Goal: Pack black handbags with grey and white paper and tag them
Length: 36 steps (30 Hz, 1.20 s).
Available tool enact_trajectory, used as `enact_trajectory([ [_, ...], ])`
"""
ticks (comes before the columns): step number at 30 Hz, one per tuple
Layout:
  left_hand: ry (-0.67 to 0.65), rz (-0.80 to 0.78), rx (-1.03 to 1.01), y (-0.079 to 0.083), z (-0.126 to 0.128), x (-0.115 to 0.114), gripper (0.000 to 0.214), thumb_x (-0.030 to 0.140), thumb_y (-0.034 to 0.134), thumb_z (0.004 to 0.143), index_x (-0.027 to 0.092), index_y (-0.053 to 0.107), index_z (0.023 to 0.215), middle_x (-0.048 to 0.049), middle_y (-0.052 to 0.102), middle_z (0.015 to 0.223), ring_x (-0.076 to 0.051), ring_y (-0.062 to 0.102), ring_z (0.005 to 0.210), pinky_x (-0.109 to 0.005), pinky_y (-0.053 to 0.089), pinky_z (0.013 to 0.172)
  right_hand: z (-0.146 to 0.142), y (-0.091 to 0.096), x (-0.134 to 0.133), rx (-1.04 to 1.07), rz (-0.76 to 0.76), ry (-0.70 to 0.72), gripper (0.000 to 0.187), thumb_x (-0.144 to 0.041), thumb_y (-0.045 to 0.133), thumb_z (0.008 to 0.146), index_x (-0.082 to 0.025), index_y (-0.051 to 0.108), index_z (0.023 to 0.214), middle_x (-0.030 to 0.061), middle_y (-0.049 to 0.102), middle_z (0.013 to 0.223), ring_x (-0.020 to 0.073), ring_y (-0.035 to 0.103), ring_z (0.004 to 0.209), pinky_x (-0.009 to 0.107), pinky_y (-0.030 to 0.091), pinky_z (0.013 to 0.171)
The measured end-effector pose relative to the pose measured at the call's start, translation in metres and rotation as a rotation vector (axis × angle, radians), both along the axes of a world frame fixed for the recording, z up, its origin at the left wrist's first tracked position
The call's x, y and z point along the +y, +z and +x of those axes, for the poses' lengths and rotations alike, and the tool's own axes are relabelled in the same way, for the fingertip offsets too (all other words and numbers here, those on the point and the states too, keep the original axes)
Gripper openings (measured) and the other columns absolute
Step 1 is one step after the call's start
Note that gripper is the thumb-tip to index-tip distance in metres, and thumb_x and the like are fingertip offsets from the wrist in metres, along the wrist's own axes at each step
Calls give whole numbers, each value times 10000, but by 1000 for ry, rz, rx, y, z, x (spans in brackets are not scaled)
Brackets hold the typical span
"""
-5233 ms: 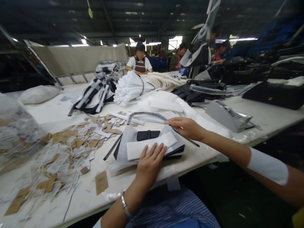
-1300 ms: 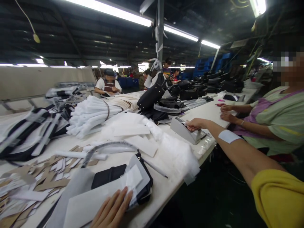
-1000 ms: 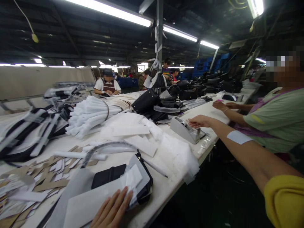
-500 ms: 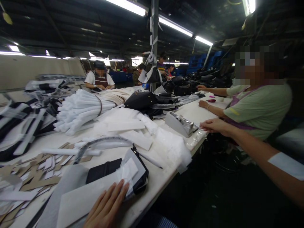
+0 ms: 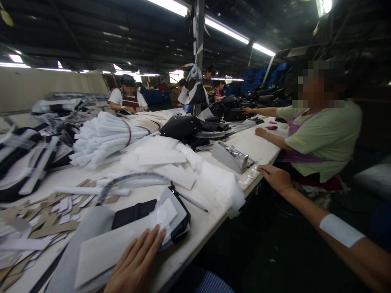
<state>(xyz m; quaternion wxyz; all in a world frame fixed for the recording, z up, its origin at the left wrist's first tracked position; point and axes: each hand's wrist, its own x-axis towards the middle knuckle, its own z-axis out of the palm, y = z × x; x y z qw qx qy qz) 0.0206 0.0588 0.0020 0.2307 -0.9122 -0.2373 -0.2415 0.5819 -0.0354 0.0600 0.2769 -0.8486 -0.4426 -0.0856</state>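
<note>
My left hand [image 5: 137, 262] lies flat, fingers stretched out, on a white sheet [image 5: 100, 252] that wraps a small black bag [image 5: 134, 211] near the table's front edge. My right hand [image 5: 275, 178] hangs just off the table's right edge, close to a grey tape dispenser [image 5: 229, 156]. Its fingers are pressed together and point back toward the dispenser; what they pinch, if anything, is too small to see. A white band sits on my right forearm [image 5: 340, 230].
Loose white foam sheets [image 5: 220, 183] lie between bag and dispenser. A bundle of white rolls [image 5: 100, 138], black bags [image 5: 183, 126] and cardboard tags [image 5: 45, 215] cover the white table [image 5: 210, 228]. A co-worker in a green shirt [image 5: 324, 134] sits at right; others work farther back.
My right hand reached from the bag to the tape dispenser, then drew back off the table edge toward me. My left hand stayed flat on the white sheet.
</note>
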Motion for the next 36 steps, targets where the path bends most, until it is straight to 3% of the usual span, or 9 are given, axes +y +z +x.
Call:
enact_trajectory([
  [5, 2, -28, -58, 2, 2, -2, 627, 17, 321, 890, 223, 446, 1469, 1, 481, 1496, -171, 536, 1297, -335, 146, 1237, -37, 43, -27, -546, -149, 471, 295, -212, 469, 949, -231, 750, 1038, 81, 751, 1076, 239, 697, 978, 339, 521, 840],
  [8, 13, -60, -64, 4, 4, -5, 598, 24, 318, 916, 224, 456, 1462, -1, 479, 1497, -174, 530, 1303, -338, 176, 1231, -84, 73, -26, -639, -136, 739, 293, -176, 476, 952, -255, 728, 1078, 62, 757, 1055, 223, 702, 961, 346, 528, 863],
  [13, 35, -173, -131, 9, 7, -14, 523, 52, 348, 968, 229, 476, 1444, -27, 529, 1454, -212, 550, 1286, -388, 414, 1108, -185, 106, 2, -477, -81, 1130, 148, -259, 636, 900, -265, 702, 1033, 41, 753, 908, 181, 690, 805, 294, 512, 764],
  [16, 24, -232, -166, 11, 9, -15, 486, 74, 366, 983, 224, 493, 1427, -49, 558, 1426, -235, 568, 1265, -417, 477, 1043, -240, 116, 31, -223, -207, 1401, 85, -282, 637, 909, -228, 683, 955, 29, 709, 803, 136, 646, 716, 245, 461, 664],
  [19, 26, -272, -180, 11, 10, -15, 457, 104, 402, 991, 228, 499, 1420, -55, 560, 1425, -241, 561, 1270, -430, 479, 1043, -281, 117, 66, -50, -348, 1589, 154, -338, 629, 915, -206, 671, 846, 11, 665, 721, 113, 609, 665, 221, 423, 623],
  [23, 27, -296, -207, 7, 10, -16, 429, 156, 412, 1007, 239, 497, 1419, -42, 546, 1441, -238, 543, 1287, -425, 470, 1054, -316, 101, 119, -120, -499, 1697, 258, -403, 627, 897, -193, 668, 752, 3, 652, 685, 107, 578, 620, 217, 370, 585],
  [28, 45, -292, -230, 2, 11, -16, 414, 181, 423, 1011, 236, 502, 1414, -48, 561, 1426, -241, 547, 1280, -425, 457, 1062, -343, 77, 170, -359, -713, 1678, 148, -320, 655, 838, -205, 702, 757, -1, 697, 705, 123, 579, 626, 229, 296, 552],
  [36, 30, -304, -233, 1, 9, -16, 414, 194, 398, 1023, 234, 491, 1424, -52, 446, 1521, -233, 471, 1355, -404, 412, 1106, -364, 68, 194, -522, -977, 1588, 160, -378, 678, 811, -241, 758, 836, 14, 742, 754, 149, 587, 640, 253, 246, 533],
])
